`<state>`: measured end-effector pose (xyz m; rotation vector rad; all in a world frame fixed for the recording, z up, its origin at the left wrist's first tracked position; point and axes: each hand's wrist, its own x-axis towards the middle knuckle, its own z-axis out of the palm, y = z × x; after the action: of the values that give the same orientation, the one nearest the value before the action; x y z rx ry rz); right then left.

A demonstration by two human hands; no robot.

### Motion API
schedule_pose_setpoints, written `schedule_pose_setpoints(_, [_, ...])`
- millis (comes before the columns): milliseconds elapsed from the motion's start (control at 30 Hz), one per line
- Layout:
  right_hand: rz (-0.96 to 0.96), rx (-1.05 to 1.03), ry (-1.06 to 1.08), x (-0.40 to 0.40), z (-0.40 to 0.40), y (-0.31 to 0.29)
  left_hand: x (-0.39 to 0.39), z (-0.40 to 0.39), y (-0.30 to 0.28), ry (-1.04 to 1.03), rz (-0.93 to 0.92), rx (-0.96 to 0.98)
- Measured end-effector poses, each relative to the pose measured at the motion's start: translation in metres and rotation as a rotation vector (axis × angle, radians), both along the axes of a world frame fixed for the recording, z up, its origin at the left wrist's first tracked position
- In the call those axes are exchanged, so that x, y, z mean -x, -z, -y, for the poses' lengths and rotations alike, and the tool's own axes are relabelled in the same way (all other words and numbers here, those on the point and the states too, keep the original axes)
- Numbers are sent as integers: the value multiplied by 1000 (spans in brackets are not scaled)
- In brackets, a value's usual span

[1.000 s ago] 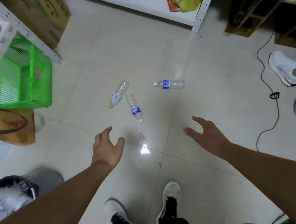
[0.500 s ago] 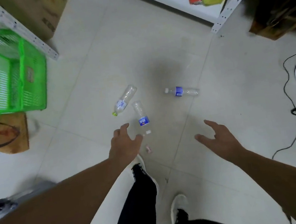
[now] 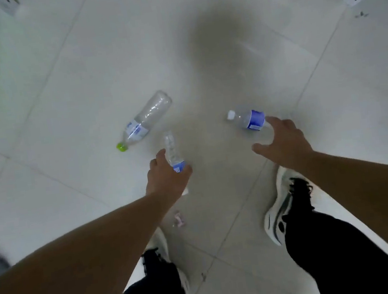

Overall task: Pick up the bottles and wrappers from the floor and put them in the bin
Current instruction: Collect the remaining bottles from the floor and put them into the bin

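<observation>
3 clear plastic bottles lie on the pale tile floor [image 3: 73, 64]. The left hand [image 3: 167, 177] has its fingers curled around the middle bottle [image 3: 172, 151], which has a blue label. To its left lies the green-capped bottle [image 3: 146, 119], and to its right the white-capped bottle [image 3: 246, 117], where the right hand [image 3: 284, 145] spreads its fingers wide, just touching. A small pink wrapper [image 3: 178, 219] lies near the middle bottle, by the shoes.
</observation>
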<state>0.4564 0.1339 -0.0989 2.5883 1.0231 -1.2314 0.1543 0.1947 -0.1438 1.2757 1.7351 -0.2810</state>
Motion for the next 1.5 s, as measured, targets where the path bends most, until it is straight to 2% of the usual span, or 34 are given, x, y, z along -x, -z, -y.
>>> schedule_pose_setpoints(167, [164,84,-290,-55,-25,116,-43,3,107,-178,-136,-87])
schedule_pose_setpoints(233, [146,74,-337,-64,-25,132,-49,9,119,-236,-168,-124])
schedule_pose_setpoints(300, [88,25,-275,-64,-24,127,-51,14,108,-271,-165,-140])
schedule_pose_setpoints(400, [-15,-35,-163,-53,-19,84,-44,22,53,-268,-125,-153])
schedule_pose_setpoints(533, [-93,-48,-186,-35,-30,-10,-15,20,-49,-313,-101,-130])
schedule_pose_setpoints(633, [-119,-126,-197,-14,-60,-91,12,-3,-126,-389,-91,-181])
schedule_pose_setpoints(767, [-150,-193,-142,32,-114,-195,50,-46,-220,-377,-56,-273])
schedule_pose_setpoints(933, [-158,-280,-189,95,-156,-289,106,-94,-306,-348,28,-353])
schedule_pose_setpoints(1033, [-189,-329,-165,137,-159,-331,140,-106,-344,-415,120,-348])
schedule_pose_setpoints(1133, [-223,-346,-192,179,-154,-361,178,-98,-373,-458,123,-332])
schedule_pose_setpoints(1233, [-292,-355,-187,218,-141,-374,218,-75,-385,-586,115,-283])
schedule_pose_setpoints(1300, [-348,-342,-185,243,-128,-373,245,-55,-386,-662,101,-252])
schedule_pose_setpoints(1400, [-393,-310,-244,269,-109,-361,274,-23,-384,-686,52,-325])
schedule_pose_setpoints(1500, [-409,-268,-301,299,-95,-352,304,22,-384,-801,20,-346])
